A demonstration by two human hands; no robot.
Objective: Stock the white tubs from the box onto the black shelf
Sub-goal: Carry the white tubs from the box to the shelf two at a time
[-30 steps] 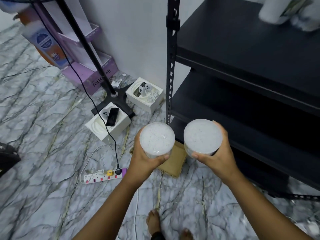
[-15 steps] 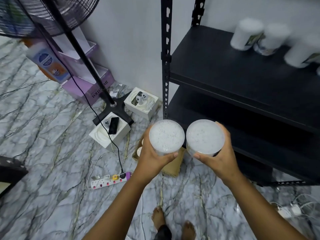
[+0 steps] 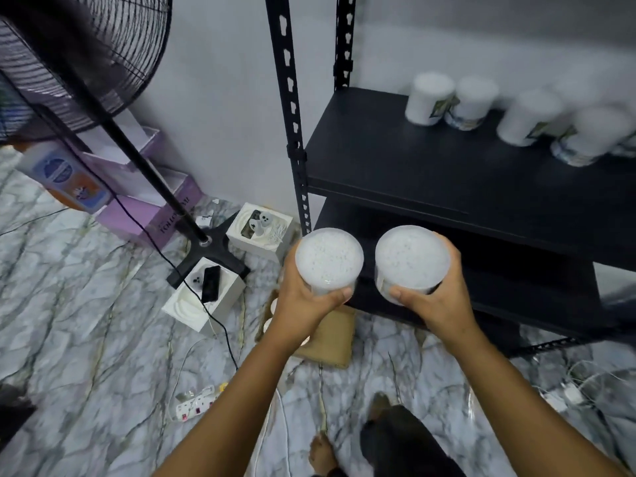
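While both tubs hang in the air just in front of the black shelf (image 3: 430,173), each sits in its own grip: the left hand (image 3: 303,301) curls round the left tub (image 3: 329,263) from below and the side, thumb across the near wall, and the right hand (image 3: 435,304) wraps the right tub (image 3: 411,258) the same way, thumb pressed on its near wall and fingers round the far side. The two tubs ride side by side, close together but not quite touching, lids up, level with the shelf's lower tier and below the tier that carries the stocked tubs (image 3: 478,111).

Judging by the single-handed hold on each, they are light to moderate in weight. The translucent lids show a pale grainy fill, so the load probably shifts little if kept upright. The walls look like smooth thin plastic, likely a bit slippery and apt to flex if squeezed hard; a wide wrap round the body below the lid rim seems the safer hold, not a pinch on the lid, which might pop off.

The stocked tubs stand in a row along the back of the upper tier, blurred, leaving bare board towards the shelf's front and left. The cardboard box (image 3: 327,339) lies on the marble floor (image 3: 86,339) at the foot of the shelf, directly under the left hand.
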